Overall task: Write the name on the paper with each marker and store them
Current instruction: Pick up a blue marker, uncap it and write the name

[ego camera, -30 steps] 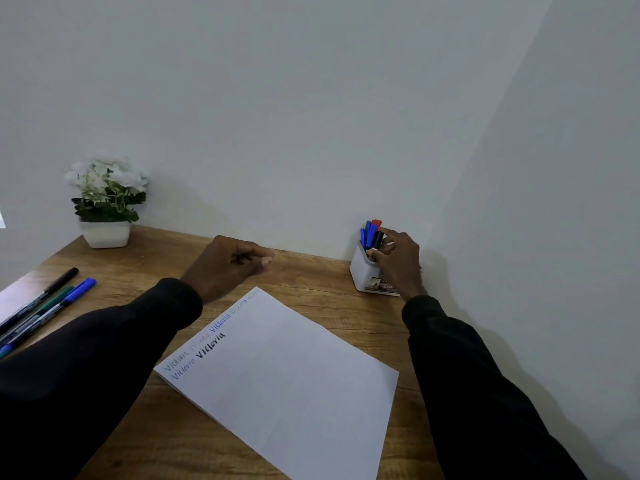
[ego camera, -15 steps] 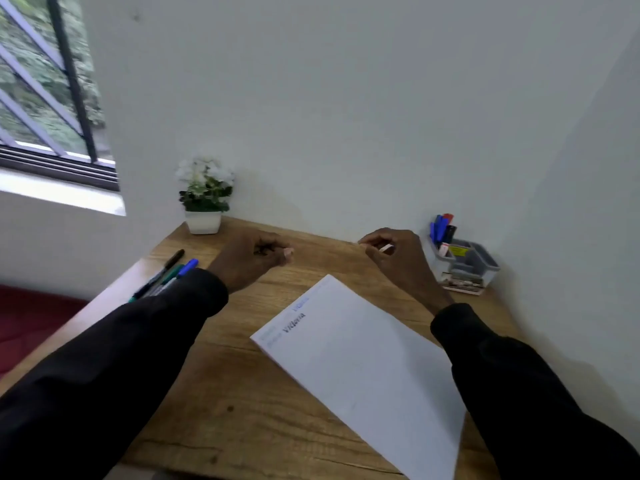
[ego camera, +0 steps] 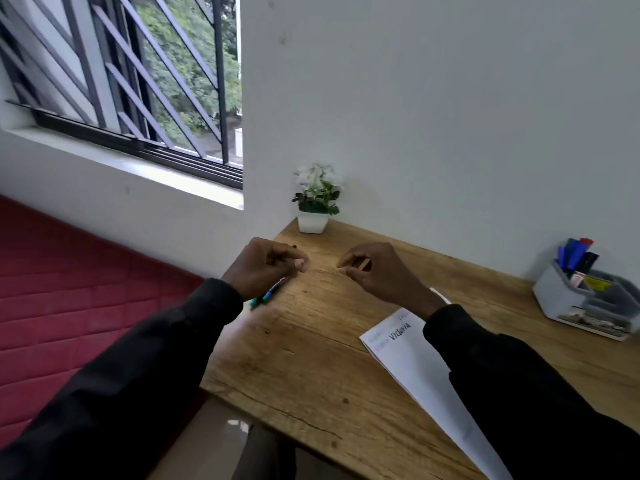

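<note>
A potted plant (ego camera: pixel 317 199) stands at 12 o'clock on the worktop (ego camera: pixel 311 358). At 9 o'clock the left hand (ego camera: pixel 266 268), an empty fist, hides most of the loose markers (ego camera: pixel 268 294); green and blue ends show. The right hand (ego camera: pixel 377 275) is curled beside it, holding nothing. The paper (ego camera: pixel 415 368) at 5 o'clock reads "Victoria" in black beside fainter blue writing. At 3 o'clock a grey organiser (ego camera: pixel 561 299) holds blue, red and black stored markers (ego camera: pixel 573 254).

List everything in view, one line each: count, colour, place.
table: one, brown wood, centre.
paper: one, white, on the table's near right.
loose markers: count unclear, green and blue, under the left hand.
organiser: one, grey-white, table's far right.
stored markers: several, blue, red, black, in the organiser.
potted plant: one, white flowers, table's back corner.
window: one, dark bars, upper left.
red padding: one, left of table.
left hand: one, curled, over the loose markers.
right hand: one, curled, above the table.
</note>
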Tool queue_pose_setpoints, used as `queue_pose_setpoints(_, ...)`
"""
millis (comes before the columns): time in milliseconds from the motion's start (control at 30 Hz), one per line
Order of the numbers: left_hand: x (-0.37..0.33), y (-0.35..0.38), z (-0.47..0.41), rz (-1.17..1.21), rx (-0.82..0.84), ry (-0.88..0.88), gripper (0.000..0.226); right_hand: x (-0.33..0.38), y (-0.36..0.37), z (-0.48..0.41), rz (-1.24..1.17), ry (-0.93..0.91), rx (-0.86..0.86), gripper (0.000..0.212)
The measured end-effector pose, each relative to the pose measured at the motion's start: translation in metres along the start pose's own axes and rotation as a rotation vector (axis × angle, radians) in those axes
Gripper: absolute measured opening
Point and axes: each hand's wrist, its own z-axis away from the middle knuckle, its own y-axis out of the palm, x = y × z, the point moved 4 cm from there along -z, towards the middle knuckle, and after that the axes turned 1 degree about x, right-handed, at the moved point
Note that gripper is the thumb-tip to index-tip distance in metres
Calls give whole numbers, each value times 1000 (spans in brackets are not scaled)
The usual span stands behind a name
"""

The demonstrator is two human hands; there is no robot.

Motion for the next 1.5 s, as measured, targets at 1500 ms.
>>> queue_pose_setpoints(1500, -65, 137, -36, 102, 234, 223, 13, -8, -79, 111, -858, 398, -231, 37)
